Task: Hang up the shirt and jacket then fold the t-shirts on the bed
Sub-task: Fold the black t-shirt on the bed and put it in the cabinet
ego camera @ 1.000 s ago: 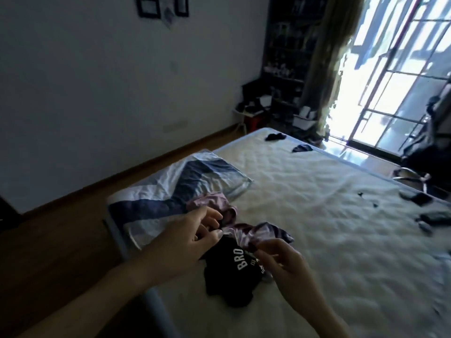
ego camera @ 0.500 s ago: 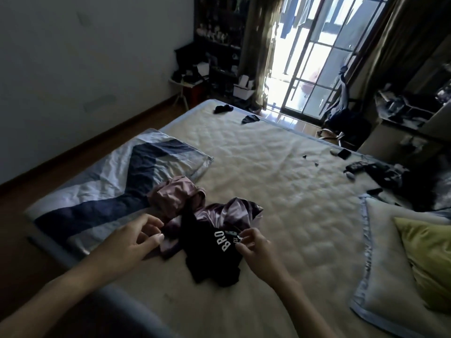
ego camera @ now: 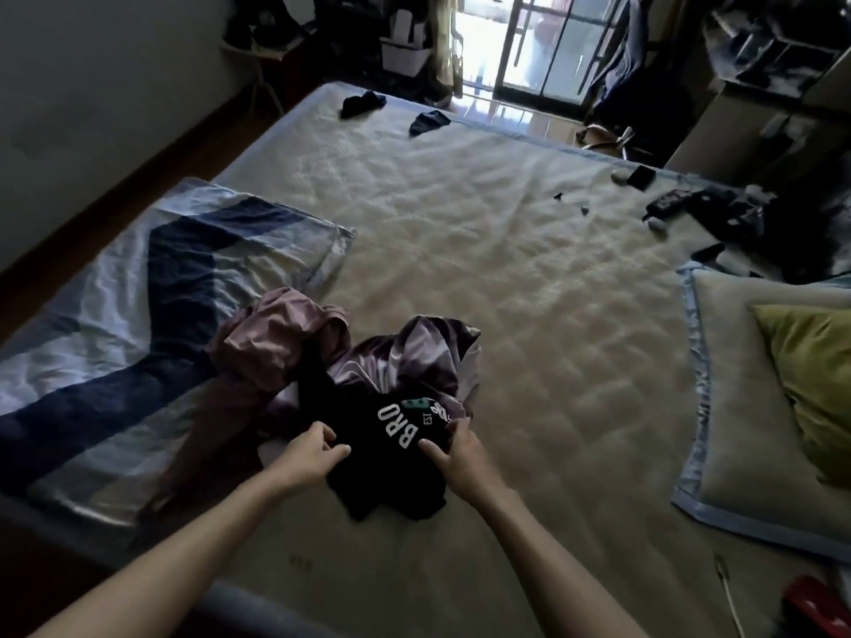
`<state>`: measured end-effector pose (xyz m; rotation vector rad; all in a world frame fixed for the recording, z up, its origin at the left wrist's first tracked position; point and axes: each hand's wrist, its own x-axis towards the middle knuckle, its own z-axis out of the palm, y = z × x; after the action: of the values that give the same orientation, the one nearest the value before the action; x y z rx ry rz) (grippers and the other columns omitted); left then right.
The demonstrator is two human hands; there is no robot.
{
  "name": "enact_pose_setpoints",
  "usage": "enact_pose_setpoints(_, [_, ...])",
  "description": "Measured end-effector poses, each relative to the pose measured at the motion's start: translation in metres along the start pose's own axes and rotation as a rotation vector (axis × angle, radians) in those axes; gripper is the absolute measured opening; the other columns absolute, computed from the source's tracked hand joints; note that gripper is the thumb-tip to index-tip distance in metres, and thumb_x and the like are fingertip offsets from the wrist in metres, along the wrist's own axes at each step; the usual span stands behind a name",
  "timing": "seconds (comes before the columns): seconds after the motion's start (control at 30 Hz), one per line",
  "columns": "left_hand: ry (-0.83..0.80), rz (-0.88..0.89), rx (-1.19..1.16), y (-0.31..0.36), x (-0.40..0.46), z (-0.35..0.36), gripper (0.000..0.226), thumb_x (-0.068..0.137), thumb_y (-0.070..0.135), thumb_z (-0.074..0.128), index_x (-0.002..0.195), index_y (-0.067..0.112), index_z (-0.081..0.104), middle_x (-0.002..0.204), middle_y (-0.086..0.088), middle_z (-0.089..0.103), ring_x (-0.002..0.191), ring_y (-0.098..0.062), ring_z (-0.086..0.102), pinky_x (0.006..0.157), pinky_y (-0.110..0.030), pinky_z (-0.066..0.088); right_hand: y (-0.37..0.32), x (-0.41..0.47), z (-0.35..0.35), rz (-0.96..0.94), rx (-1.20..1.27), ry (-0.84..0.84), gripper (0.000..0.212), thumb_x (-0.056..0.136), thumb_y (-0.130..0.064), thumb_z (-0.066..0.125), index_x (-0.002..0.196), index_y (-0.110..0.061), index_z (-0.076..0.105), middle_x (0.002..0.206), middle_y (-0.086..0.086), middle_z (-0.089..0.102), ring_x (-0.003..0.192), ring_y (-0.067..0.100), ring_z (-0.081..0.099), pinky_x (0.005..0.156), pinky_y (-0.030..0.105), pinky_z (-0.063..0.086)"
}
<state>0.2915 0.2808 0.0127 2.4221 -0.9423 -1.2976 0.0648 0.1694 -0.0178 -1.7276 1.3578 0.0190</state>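
A crumpled black t-shirt [ego camera: 368, 435] with white "BRO" lettering lies on the bed [ego camera: 506, 269] near its front edge. Behind it sit a shiny purple garment [ego camera: 423, 356] and a pinkish-mauve garment [ego camera: 276, 333], bunched together. My left hand [ego camera: 313, 453] pinches the black t-shirt at its left side. My right hand [ego camera: 456, 448] grips the same shirt at its right side, fingers curled into the fabric.
A blue and white striped pillow [ego camera: 152, 287] lies left of the pile. A grey pillow [ego camera: 760, 398] with a green cushion [ego camera: 815, 379] lies at the right. Dark socks [ego camera: 364, 103], remotes and small items [ego camera: 672, 200] are scattered at the far side. Cluttered shelves and a glass door stand beyond.
The view tilted down and closer to the bed. My left hand moved right from the pink garment onto the black t-shirt. My right hand stays on the shirt.
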Motion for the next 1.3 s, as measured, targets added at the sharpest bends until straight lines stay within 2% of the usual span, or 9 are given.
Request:
enact_pose_setpoints(0.27, [0.093, -0.264, -0.278, -0.045, 0.118, 0.078, 0.102, 0.078, 0.031, 0.083, 0.150, -0.001, 0.019, 0.147, -0.020, 0.043, 0.135, -0.036, 0.044, 0.111, -0.041, 0.038, 0.053, 0.076, 0.057, 0.213, 0.056, -0.121, 0.097, 0.070, -0.066, 0.077, 0.136, -0.010, 0.034, 0.141, 0.011, 0.052, 0.128, 0.028, 0.054, 0.103, 0.038, 0.048])
enact_pose_setpoints(0.43, [0.220, -0.308, -0.514, -0.038, 0.131, 0.108, 0.076, 0.085, 0.024, 0.077, 0.143, -0.005, 0.036, 0.138, -0.017, 0.052, 0.131, -0.033, 0.049, 0.102, -0.032, 0.038, 0.055, 0.088, 0.076, 0.296, 0.115, -0.128, 0.115, 0.063, -0.089, 0.061, 0.143, -0.011, 0.032, 0.143, 0.006, 0.053, 0.129, 0.029, 0.054, 0.103, 0.042, 0.047])
enact_pose_setpoints(0.63, [0.191, -0.110, -0.560, -0.042, 0.135, 0.107, 0.028, 0.091, 0.024, 0.071, 0.106, 0.001, 0.065, 0.100, -0.011, 0.068, 0.094, -0.024, 0.065, 0.076, -0.028, 0.050, 0.055, 0.097, 0.094, 0.224, -0.038, -0.125, 0.052, 0.092, -0.057, 0.058, 0.116, -0.012, 0.056, 0.116, 0.010, 0.066, 0.108, 0.031, 0.064, 0.087, 0.041, 0.052])
enact_pose_setpoints(0.73, [0.119, 0.029, -0.509, -0.025, 0.122, 0.084, 0.027, 0.092, 0.026, 0.068, 0.099, -0.001, 0.065, 0.087, -0.019, 0.071, 0.072, -0.019, 0.063, 0.071, -0.038, 0.051, 0.050, 0.085, 0.086, 0.192, 0.018, -0.139, 0.037, 0.094, -0.050, 0.059, 0.102, -0.015, 0.065, 0.103, 0.006, 0.072, 0.096, 0.026, 0.068, 0.085, 0.042, 0.055])
enact_pose_setpoints(0.93, [0.000, 0.225, -0.487, 0.035, 0.086, 0.017, 0.061, 0.095, 0.030, 0.064, 0.147, 0.005, 0.042, 0.136, 0.000, 0.052, 0.131, -0.014, 0.046, 0.106, -0.022, 0.036, 0.008, 0.041, 0.032, 0.235, 0.263, -0.437, 0.042, 0.089, -0.051, 0.068, 0.101, -0.010, 0.071, 0.080, 0.003, 0.074, 0.063, 0.018, 0.071, 0.056, 0.033, 0.059])
enact_pose_setpoints(1.03, [-0.144, 0.389, -0.467, 0.074, 0.066, -0.021, 0.024, 0.097, 0.021, 0.063, 0.121, 0.019, 0.065, 0.111, 0.015, 0.068, 0.108, -0.004, 0.060, 0.090, -0.017, 0.044, -0.033, 0.029, -0.013, 0.062, 0.045, 0.093, 0.054, 0.068, -0.070, 0.072, 0.071, -0.016, 0.063, 0.062, -0.003, 0.066, 0.060, 0.017, 0.066, 0.060, 0.038, 0.055])
enact_pose_setpoints(1.1, [-0.205, 0.514, -0.356, 0.102, 0.045, -0.046, 0.016, 0.095, 0.027, 0.063, 0.109, 0.019, 0.067, 0.099, 0.007, 0.073, 0.094, 0.000, 0.063, 0.087, -0.023, 0.049, -0.069, 0.014, -0.048, -0.089, 0.067, 0.379, 0.049, 0.069, -0.068, 0.075, 0.079, -0.023, 0.058, 0.070, -0.008, 0.064, 0.069, 0.012, 0.063, 0.062, 0.033, 0.050])
enact_pose_setpoints(1.2, [-0.292, 0.683, -0.196, 0.135, 0.014, -0.073, 0.038, 0.094, 0.032, 0.060, 0.116, 0.000, 0.065, 0.110, -0.015, 0.070, 0.097, -0.007, 0.059, 0.090, -0.026, 0.045, -0.112, -0.008, -0.086, -0.329, 0.138, 0.339, 0.050, 0.075, -0.063, 0.074, 0.112, -0.033, 0.059, 0.107, -0.014, 0.068, 0.098, 0.006, 0.064, 0.085, 0.028, 0.054])
enact_pose_setpoints(1.3, [-0.345, 0.760, -0.122, 0.156, -0.009, -0.088, 0.023, 0.101, 0.012, 0.054, 0.117, 0.000, 0.066, 0.107, 0.002, 0.069, 0.093, 0.008, 0.059, 0.090, -0.016, 0.044, -0.134, -0.027, -0.106, -0.348, 0.433, 0.032, 0.054, 0.080, -0.043, 0.068, 0.129, -0.020, 0.064, 0.128, 0.000, 0.068, 0.122, 0.017, 0.062, 0.109, 0.040, 0.046])
